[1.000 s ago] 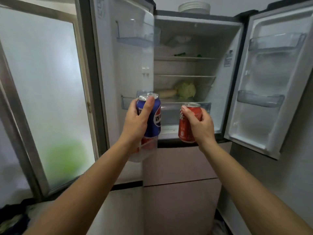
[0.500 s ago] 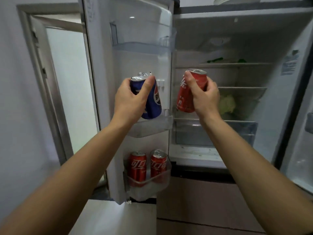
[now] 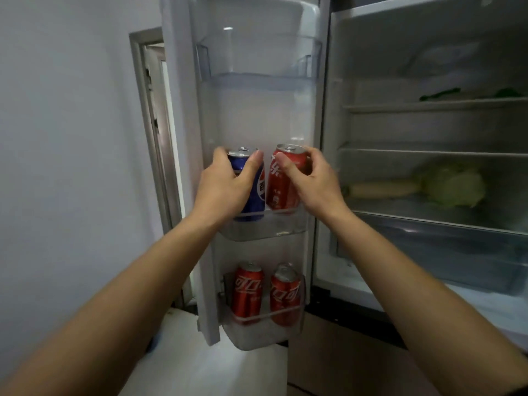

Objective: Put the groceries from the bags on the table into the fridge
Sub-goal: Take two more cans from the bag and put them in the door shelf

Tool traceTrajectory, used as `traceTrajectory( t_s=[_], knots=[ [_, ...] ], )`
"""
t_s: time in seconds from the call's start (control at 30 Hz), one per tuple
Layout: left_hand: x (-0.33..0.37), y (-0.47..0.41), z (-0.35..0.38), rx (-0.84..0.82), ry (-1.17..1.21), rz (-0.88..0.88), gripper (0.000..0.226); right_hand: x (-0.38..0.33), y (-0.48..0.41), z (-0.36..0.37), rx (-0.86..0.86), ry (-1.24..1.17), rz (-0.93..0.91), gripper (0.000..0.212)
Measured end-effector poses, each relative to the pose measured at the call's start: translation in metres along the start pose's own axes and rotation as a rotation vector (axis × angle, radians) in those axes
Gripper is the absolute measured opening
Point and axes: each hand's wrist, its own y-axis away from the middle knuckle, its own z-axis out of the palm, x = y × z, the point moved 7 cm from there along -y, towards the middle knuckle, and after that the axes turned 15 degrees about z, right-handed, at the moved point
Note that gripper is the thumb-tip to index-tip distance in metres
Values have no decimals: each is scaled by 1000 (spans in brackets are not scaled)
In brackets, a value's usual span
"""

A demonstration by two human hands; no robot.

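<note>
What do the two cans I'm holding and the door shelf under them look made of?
The blue can and red can: probably aluminium, glossy printed sides, bare silvery tops. The door shelf: clear plastic, slightly cloudy; the cans' bases show through its front wall.

The blue metal drink can [image 3: 255,195] and the red metal drink can [image 3: 281,185] to its right have glossy printed sides and bare silvery tops, as do the two red metal cans [image 3: 248,292] lower down. The clear plastic door shelves [image 3: 274,227] are smooth and faintly frosted, set in a smooth white plastic door liner [image 3: 257,118].
</note>
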Motion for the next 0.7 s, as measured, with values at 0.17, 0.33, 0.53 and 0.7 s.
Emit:
traceTrajectory(
  t_s=[0.17, 0.33, 0.53, 0.7],
  knots=[
    [0, 8, 7, -52, -111, -6, 41, 12, 8, 5, -5, 71, 11, 58],
    [0, 6, 6, -58, -181, -14, 48, 10, 11, 4, 16, 80, 7, 57],
    [-3, 6, 0, -90, -152, -4, 65, 7, 14, 7, -41, 170, -15, 60],
    [4, 16, -17, 7, -133, 171, 60, 3, 21, -7, 62, 219, -86, 65]
  ],
)
